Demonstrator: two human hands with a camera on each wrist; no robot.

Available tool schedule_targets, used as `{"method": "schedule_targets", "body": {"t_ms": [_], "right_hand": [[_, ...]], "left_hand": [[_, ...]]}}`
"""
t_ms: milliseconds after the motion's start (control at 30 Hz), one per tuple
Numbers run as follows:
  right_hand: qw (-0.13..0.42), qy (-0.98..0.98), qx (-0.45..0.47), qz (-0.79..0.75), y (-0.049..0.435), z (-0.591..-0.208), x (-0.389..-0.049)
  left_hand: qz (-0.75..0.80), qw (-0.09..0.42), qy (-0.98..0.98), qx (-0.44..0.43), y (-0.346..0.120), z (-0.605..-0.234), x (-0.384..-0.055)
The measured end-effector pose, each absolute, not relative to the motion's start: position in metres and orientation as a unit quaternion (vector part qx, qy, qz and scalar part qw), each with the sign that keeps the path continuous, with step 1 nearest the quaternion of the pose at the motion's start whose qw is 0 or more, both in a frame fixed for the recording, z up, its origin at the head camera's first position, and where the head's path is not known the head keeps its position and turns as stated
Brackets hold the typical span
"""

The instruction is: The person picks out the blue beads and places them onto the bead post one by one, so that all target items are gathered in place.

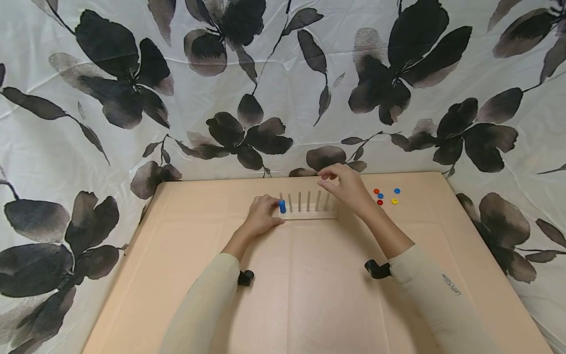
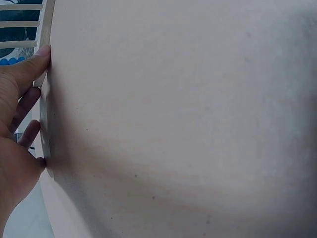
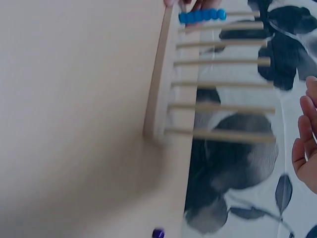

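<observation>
A wooden peg rack (image 1: 311,215) with a row of upright pegs stands near the table's back edge. Its leftmost peg carries a stack of blue beads (image 1: 282,206), seen also as blue beads (image 3: 202,16) in the right wrist view. My left hand (image 1: 263,214) grips the rack's left end, the thumb (image 2: 37,63) against the base. Over the rack's right end hovers my right hand (image 1: 347,188), fingers loosely bent, a gap between thumb and index finger and no bead visible there. At the edge of the right wrist view, that hand (image 3: 309,144) is partly cut off.
Right of the rack lie several loose beads: a yellow bead (image 1: 394,201), a red bead (image 1: 376,191), a blue bead (image 1: 397,191) and others. A floral cloth (image 1: 274,73) hangs behind the tan table (image 1: 327,295).
</observation>
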State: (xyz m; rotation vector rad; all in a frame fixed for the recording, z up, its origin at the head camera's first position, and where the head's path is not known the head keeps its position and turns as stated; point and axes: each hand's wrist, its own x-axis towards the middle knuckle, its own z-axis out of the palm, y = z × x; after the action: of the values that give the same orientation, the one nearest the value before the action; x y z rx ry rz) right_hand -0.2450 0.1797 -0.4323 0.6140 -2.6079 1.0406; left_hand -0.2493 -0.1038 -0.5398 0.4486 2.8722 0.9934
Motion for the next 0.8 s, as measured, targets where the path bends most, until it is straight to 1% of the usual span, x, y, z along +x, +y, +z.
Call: {"method": "schedule_targets", "body": {"t_ms": [200,367,467,667,800], "right_hand": [[0.166,-0.900,0.191,0.355,0.218,-0.441,-0.244],[0.180,-0.909,0.153,0.343,0.253,-0.456,-0.244],[0.169,-0.919,0.131,0.332,0.273,-0.467,-0.245],[0.125,-0.935,0.084,0.322,0.305,-0.485,-0.245],[0.110,-0.938,0.051,0.324,0.322,-0.498,-0.246]], "left_hand": [[0.325,0.032,0.934,0.143,-0.103,-0.537,-0.248],[0.319,0.027,0.936,0.148,-0.103,-0.538,-0.248],[0.321,0.026,0.935,0.150,-0.102,-0.538,-0.248],[0.327,0.030,0.933,0.146,-0.102,-0.538,-0.248],[0.325,0.030,0.934,0.146,-0.103,-0.538,-0.248]]}}
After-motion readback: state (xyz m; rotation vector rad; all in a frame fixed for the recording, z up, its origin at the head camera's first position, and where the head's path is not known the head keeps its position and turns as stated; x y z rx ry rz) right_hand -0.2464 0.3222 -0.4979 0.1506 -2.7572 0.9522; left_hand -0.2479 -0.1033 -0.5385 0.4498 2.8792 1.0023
